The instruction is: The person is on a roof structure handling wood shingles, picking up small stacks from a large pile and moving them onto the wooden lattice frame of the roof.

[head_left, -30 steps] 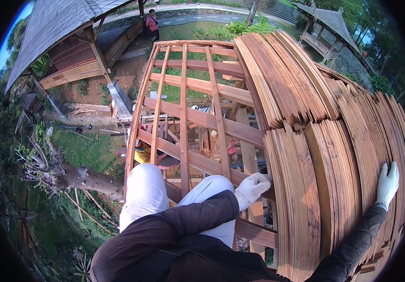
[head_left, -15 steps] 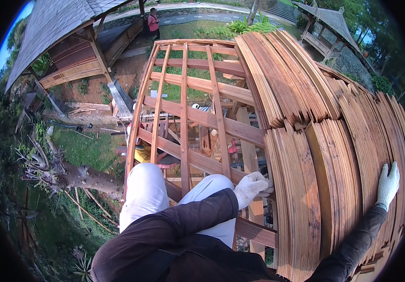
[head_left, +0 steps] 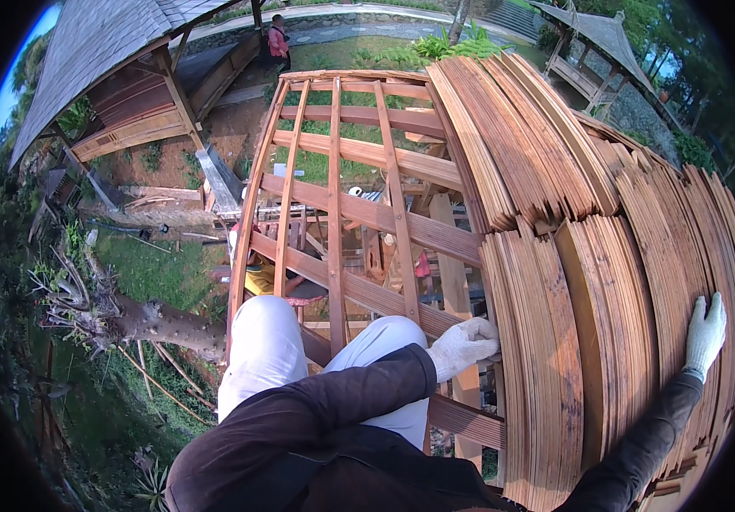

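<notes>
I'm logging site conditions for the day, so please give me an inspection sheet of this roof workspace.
Surface: open roof frame of wooden battens, ground visible through the gaps.
Job's things: wooden shingles laid in overlapping rows on the right side.
Clutter: loose timber on the ground below.
Grippers: left hand, white-gloved, at the shingle edge; right hand, white-gloved, flat on the shingles.
Cables: nothing seen.
Surroundings: shingled pavilion upper left, grass, a fallen trunk, a person standing far off.

head cam | high on roof frame [head_left: 367, 213] | facing steeply down | close
</notes>
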A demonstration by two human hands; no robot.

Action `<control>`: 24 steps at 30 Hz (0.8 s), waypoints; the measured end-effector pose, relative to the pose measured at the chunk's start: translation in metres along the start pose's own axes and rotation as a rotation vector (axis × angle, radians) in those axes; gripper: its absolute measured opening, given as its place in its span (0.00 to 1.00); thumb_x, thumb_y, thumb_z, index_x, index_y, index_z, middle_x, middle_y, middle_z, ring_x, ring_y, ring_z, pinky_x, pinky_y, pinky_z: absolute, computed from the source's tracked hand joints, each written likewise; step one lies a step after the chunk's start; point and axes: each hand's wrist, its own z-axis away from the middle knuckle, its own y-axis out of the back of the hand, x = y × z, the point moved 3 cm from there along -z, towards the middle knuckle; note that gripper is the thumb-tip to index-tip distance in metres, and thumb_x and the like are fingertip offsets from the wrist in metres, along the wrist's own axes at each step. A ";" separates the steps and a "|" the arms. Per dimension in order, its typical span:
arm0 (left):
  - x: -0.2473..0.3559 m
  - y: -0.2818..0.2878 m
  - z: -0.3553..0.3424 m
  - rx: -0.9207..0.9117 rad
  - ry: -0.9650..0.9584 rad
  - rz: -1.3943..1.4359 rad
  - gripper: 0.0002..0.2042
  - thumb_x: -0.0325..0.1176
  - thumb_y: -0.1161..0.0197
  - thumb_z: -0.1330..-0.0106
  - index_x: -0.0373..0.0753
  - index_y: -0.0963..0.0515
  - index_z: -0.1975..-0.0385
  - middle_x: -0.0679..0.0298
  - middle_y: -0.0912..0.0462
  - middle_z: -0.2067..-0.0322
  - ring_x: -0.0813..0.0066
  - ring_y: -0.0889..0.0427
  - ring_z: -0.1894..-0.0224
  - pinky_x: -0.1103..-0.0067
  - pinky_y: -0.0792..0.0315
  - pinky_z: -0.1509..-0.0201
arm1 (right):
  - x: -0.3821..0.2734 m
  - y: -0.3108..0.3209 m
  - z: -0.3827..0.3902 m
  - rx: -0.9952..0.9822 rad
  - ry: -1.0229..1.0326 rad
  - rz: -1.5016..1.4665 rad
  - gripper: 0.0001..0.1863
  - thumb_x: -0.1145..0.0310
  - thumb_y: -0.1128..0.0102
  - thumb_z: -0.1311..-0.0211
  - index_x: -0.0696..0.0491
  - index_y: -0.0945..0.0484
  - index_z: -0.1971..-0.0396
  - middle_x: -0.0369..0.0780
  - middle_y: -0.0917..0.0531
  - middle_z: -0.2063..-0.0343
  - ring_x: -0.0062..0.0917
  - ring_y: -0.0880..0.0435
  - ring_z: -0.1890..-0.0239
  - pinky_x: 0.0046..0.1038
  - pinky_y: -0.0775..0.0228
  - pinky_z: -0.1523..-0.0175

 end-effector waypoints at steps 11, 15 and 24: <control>-0.008 0.003 -0.002 -0.039 -0.011 -0.044 0.09 0.28 0.35 0.31 0.32 0.22 0.56 0.59 0.17 0.56 0.70 0.15 0.54 0.74 0.20 0.48 | 0.001 -0.001 0.000 -0.013 -0.003 0.019 0.31 0.52 0.50 0.24 0.58 0.32 0.31 0.51 0.25 0.35 0.43 0.28 0.33 0.39 0.38 0.29; -0.003 0.000 0.002 -0.046 -0.045 -0.064 0.09 0.28 0.35 0.30 0.32 0.22 0.56 0.58 0.17 0.56 0.70 0.14 0.54 0.74 0.19 0.48 | 0.001 -0.001 0.000 -0.014 -0.005 0.016 0.31 0.51 0.50 0.24 0.58 0.32 0.32 0.50 0.25 0.35 0.43 0.28 0.33 0.39 0.38 0.29; -0.005 -0.001 0.003 -0.085 0.009 0.038 0.09 0.30 0.36 0.28 0.32 0.23 0.55 0.57 0.17 0.57 0.66 0.13 0.55 0.72 0.17 0.50 | 0.001 -0.002 0.001 -0.001 -0.001 0.021 0.31 0.52 0.50 0.24 0.58 0.31 0.32 0.51 0.24 0.36 0.43 0.27 0.33 0.39 0.37 0.29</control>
